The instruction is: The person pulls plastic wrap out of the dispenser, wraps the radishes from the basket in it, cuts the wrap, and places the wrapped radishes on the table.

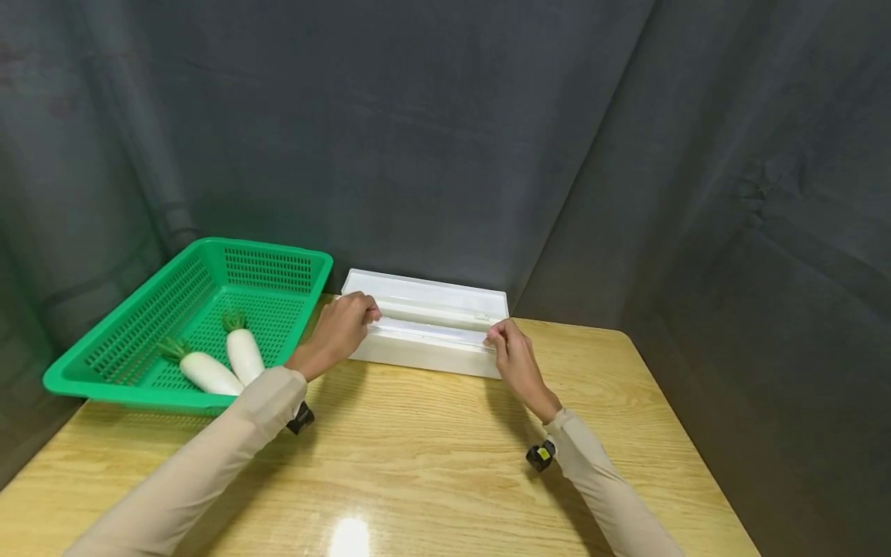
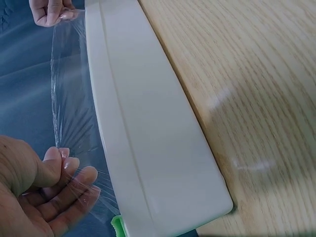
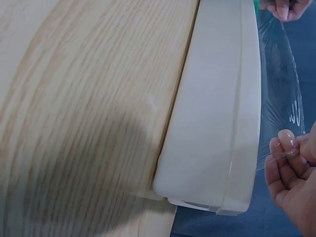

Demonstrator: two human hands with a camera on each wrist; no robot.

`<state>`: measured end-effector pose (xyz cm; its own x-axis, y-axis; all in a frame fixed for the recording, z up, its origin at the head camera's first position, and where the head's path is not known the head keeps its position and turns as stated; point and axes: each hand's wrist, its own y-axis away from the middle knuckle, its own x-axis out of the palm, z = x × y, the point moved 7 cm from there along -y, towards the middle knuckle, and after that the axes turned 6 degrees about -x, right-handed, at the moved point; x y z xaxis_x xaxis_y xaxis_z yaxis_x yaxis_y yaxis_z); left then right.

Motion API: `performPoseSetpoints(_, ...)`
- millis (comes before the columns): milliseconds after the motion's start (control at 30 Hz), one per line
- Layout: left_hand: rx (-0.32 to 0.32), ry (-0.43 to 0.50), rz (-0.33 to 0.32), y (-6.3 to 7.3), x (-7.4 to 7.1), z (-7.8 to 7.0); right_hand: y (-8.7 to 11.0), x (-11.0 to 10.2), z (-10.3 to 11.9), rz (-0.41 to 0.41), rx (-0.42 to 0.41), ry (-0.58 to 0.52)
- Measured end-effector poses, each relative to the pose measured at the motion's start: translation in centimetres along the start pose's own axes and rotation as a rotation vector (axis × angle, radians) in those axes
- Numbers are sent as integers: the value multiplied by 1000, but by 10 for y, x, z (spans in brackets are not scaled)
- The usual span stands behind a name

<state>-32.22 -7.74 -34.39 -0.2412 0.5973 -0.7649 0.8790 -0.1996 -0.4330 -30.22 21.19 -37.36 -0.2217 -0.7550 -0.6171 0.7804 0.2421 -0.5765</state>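
A long white cling film dispenser box (image 1: 425, 354) lies at the back of the table, its lid (image 1: 426, 294) raised behind it. Clear cling film (image 2: 74, 98) stretches up out of the box between both hands. My left hand (image 1: 346, 321) pinches one corner of the film between thumb and fingertips, above the box's left end. At the right end, my right hand (image 1: 513, 356) pinches the other corner in the same way. In the right wrist view the film (image 3: 281, 74) looks taut, with fine creases fanning from the fingers.
A green plastic basket (image 1: 320, 282) stands on the left of the wooden table (image 1: 418, 456). Two white radishes (image 1: 245, 356) with green tops lie in it, partly behind my left forearm. Dark curtains (image 1: 390, 139) hang behind and to the right.
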Motion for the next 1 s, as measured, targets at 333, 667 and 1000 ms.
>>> performPoseSetpoints(333,48,-1,-44,3,-6,-6,-3,-4,4,-12,6,-1)
performPoseSetpoints(667,73,11,-67,6,-17,-10,-6,-11,11,-11,4,-4)
performPoseSetpoints(1000,109,22,-116,7,-23,-15,-10,-19,19,-43,-41,-3)
